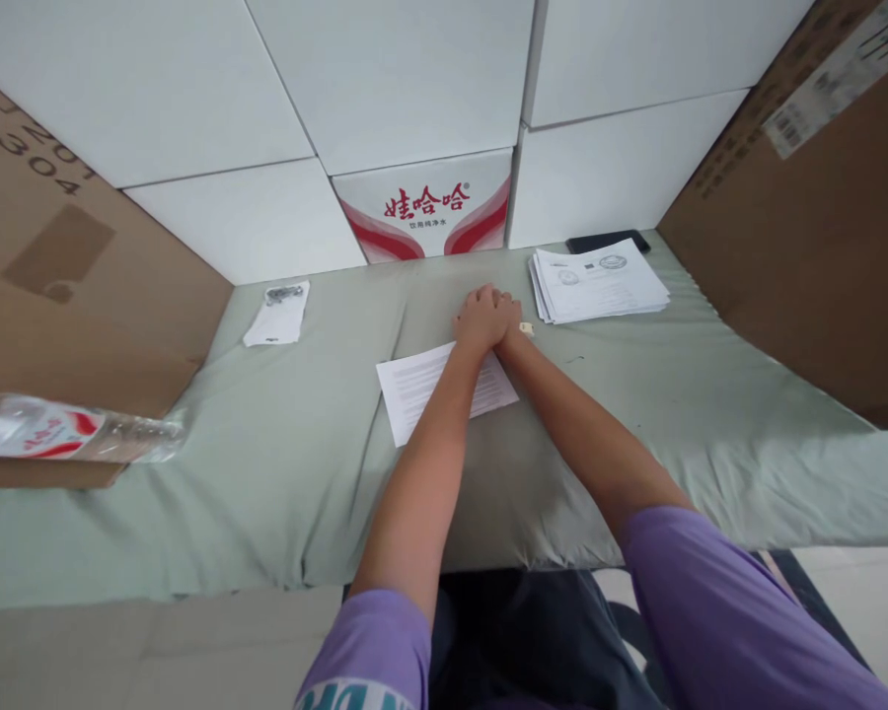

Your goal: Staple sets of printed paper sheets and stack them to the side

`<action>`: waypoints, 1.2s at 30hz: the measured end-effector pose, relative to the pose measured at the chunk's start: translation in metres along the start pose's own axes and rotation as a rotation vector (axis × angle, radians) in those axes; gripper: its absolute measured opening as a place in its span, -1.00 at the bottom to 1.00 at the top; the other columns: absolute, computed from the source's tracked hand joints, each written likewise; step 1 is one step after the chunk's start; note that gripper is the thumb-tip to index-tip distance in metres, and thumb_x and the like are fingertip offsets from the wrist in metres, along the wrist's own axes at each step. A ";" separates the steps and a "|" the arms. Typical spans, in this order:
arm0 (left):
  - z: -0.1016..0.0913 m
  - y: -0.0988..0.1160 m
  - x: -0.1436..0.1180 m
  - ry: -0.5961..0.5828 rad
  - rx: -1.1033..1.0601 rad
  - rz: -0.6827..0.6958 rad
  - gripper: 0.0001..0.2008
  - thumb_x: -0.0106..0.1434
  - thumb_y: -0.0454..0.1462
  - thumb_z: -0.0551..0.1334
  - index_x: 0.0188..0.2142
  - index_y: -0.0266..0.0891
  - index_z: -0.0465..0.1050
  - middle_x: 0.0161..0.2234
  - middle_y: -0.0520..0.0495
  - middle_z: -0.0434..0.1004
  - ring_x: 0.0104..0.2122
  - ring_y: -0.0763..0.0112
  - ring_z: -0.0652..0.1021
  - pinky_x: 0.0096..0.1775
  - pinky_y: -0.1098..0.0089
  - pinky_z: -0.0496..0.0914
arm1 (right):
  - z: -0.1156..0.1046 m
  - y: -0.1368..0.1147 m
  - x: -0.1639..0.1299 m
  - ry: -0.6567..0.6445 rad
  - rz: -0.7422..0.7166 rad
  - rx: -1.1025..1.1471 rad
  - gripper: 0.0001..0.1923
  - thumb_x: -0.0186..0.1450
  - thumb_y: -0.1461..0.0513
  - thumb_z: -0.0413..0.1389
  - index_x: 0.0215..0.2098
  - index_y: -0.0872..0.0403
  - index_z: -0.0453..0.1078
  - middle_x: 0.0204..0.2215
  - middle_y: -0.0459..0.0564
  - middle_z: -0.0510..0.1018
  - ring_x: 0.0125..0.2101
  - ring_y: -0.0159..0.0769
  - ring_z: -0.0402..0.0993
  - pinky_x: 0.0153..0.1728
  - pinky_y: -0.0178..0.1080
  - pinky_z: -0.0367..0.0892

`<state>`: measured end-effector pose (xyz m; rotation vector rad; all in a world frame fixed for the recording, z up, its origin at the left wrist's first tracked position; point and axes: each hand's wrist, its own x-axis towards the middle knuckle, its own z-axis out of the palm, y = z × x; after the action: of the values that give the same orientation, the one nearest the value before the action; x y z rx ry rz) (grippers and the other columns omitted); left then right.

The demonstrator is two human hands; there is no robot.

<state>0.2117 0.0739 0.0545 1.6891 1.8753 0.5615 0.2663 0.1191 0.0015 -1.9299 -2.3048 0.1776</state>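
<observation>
My left hand (481, 314) lies over my right hand (513, 310), and the two are folded together on the green cloth. Curled fingers of the left hand wrap across the right one, whose own fingers are mostly hidden beneath. Just below the hands is a printed sheet of paper (414, 387), partly covered by my left forearm. A small pale yellow piece (527, 329), too small to identify, sits beside my right wrist. To the right is a stack of printed papers (599, 281) with round stamp marks on the top sheet.
Green cloth (326, 414) covers the table. White cards with dark small items (278, 314) lie at left, near a clear plastic bottle (66, 430). A black flat device (584, 243) is behind the stack. Cardboard boxes (66, 286) flank both sides; white boxes (414, 79) form the back.
</observation>
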 end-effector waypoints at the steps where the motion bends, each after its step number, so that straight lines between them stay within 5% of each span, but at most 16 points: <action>1: 0.000 -0.001 0.001 -0.003 -0.012 -0.004 -0.49 0.47 -0.05 -0.09 0.35 0.06 0.19 0.43 -0.13 0.15 0.38 0.13 0.25 0.34 -0.03 0.11 | 0.000 0.000 0.000 0.012 0.002 0.011 -0.46 0.51 0.03 -0.08 0.37 0.07 0.22 0.28 0.31 0.32 0.20 0.06 0.22 0.13 0.03 0.10; 21: 0.004 -0.002 -0.003 0.067 -0.024 -0.019 -0.46 0.47 -0.06 -0.07 0.38 -0.02 0.21 0.36 -0.23 0.27 0.30 0.05 0.37 0.30 -0.04 0.18 | -0.015 -0.002 -0.010 -0.025 -0.002 0.122 -0.54 0.50 0.16 -0.06 0.31 0.10 0.30 0.16 0.26 0.49 0.11 -0.05 0.43 0.06 -0.13 0.29; 26: 0.001 -0.001 -0.026 0.086 0.025 -0.006 -0.41 0.46 -0.06 -0.05 0.43 -0.10 0.09 0.37 -0.26 0.27 0.34 0.03 0.32 0.31 -0.04 0.14 | -0.024 -0.005 -0.007 -0.092 0.043 0.201 -0.61 0.52 0.24 -0.11 0.18 0.13 0.41 0.02 0.19 0.61 0.03 -0.16 0.54 0.00 -0.25 0.35; 30: -0.019 -0.028 -0.063 0.206 0.121 0.014 -0.42 0.45 -0.04 0.00 0.38 -0.15 0.16 0.34 -0.30 0.32 0.36 0.03 0.27 0.32 -0.03 0.08 | -0.025 -0.008 -0.006 -0.049 0.105 0.162 -0.64 0.46 0.26 -0.05 0.13 0.18 0.42 -0.03 0.28 0.62 0.00 0.00 0.58 -0.05 -0.12 0.43; 36: -0.060 -0.110 -0.103 0.436 0.222 -0.087 -0.60 0.43 -0.13 0.07 0.19 -0.14 0.36 0.19 -0.26 0.49 0.23 0.05 0.42 0.23 0.03 0.20 | -0.026 -0.011 -0.010 -0.006 0.125 0.133 -0.63 0.47 0.33 -0.12 0.10 0.17 0.43 0.01 0.33 0.59 0.02 -0.01 0.58 -0.02 -0.09 0.42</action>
<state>0.0954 -0.0384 0.0420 1.7119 2.3830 0.7574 0.2621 0.1072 0.0283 -2.0090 -2.1175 0.3399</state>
